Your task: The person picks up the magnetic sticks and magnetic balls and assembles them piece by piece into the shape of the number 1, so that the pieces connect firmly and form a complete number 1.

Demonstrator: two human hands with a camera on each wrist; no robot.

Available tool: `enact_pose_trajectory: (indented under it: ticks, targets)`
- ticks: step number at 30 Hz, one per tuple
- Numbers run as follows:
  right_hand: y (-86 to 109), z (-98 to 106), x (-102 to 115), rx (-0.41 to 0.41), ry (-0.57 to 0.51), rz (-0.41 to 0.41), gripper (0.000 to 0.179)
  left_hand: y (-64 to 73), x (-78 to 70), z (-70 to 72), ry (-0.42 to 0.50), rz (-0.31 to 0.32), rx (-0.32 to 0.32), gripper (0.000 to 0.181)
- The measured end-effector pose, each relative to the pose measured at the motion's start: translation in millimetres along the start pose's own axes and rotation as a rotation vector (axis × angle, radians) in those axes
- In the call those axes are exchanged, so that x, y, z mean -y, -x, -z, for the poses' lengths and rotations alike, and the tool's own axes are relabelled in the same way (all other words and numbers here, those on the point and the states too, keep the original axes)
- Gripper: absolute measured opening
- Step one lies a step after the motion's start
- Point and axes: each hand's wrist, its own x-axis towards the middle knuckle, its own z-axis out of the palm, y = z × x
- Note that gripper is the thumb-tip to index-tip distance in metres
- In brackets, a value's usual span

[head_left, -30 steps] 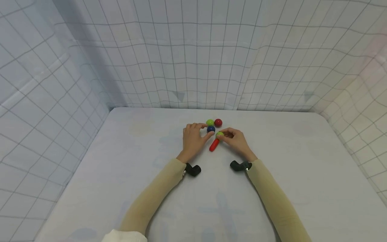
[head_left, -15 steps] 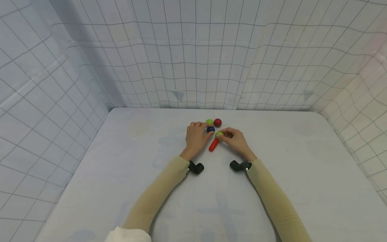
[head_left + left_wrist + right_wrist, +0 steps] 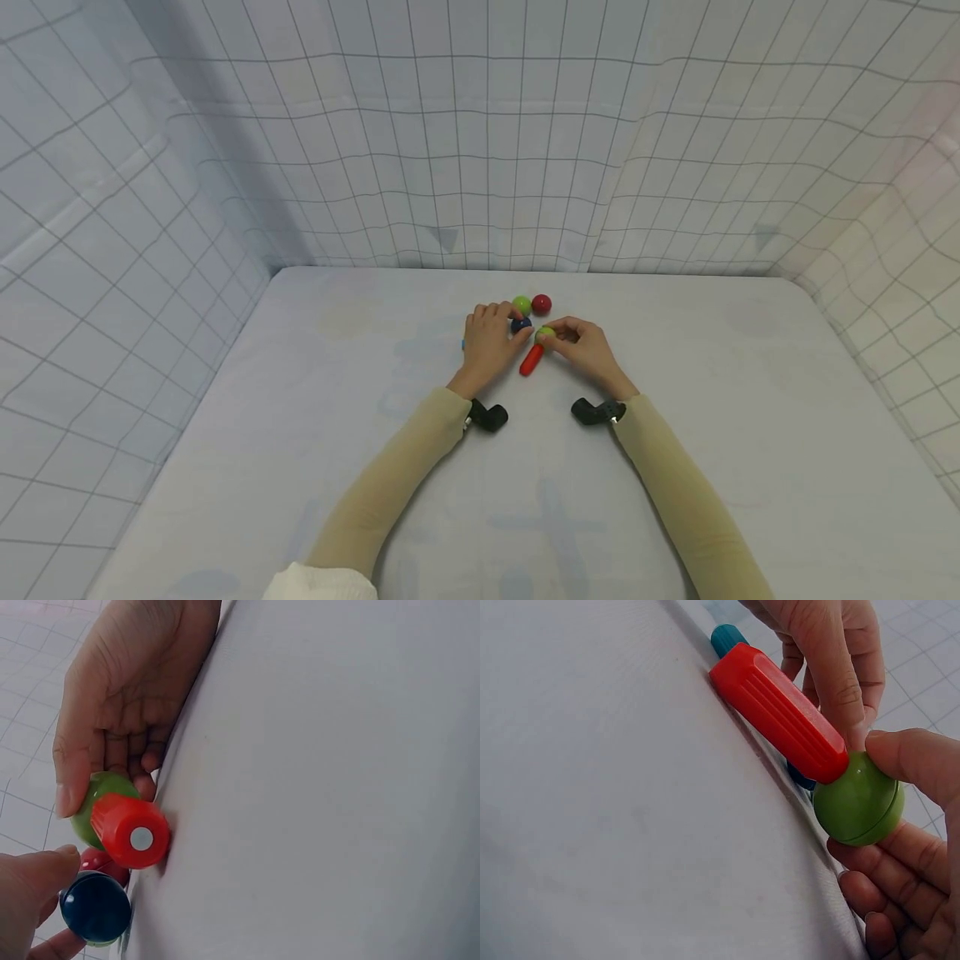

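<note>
My left hand (image 3: 486, 342) pinches a dark blue ball (image 3: 95, 906) between thumb and fingers. My right hand (image 3: 591, 352) grips a green ball (image 3: 859, 799) with thumb and fingertips. A red ribbed rod (image 3: 780, 712) meets that green ball at one end; its other end shows a pale round disc (image 3: 141, 838) in the left wrist view. Just beyond the hands, a second green ball (image 3: 521, 305) and a red ball (image 3: 542, 304) sit side by side on the table.
A blue piece (image 3: 463, 344) shows at the left edge of my left hand, mostly covered by it; a teal tip (image 3: 727, 639) appears in the right wrist view. The white table (image 3: 337, 433) meets grid-patterned cloth walls (image 3: 525, 167) at the back and sides.
My left hand has shifted a little to the right and its fingers have come in round the dark blue ball, which has moved slightly toward me. The right hand stays in place.
</note>
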Motion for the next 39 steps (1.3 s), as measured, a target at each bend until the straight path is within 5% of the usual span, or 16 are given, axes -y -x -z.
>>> enact_pose_trajectory:
  ticks: [26, 39]
  targets:
    - [-0.6, -1, -2, -0.014, -0.004, 0.022, 0.027, 6.3, -2.4, 3.5, -0.021, 0.055, 0.032, 0.034]
    - [1.4, 0, -3, -0.051, -0.015, 0.025, 0.026, 16.5, -2.1, 8.4, -0.099, -0.014, 0.019, 0.031]
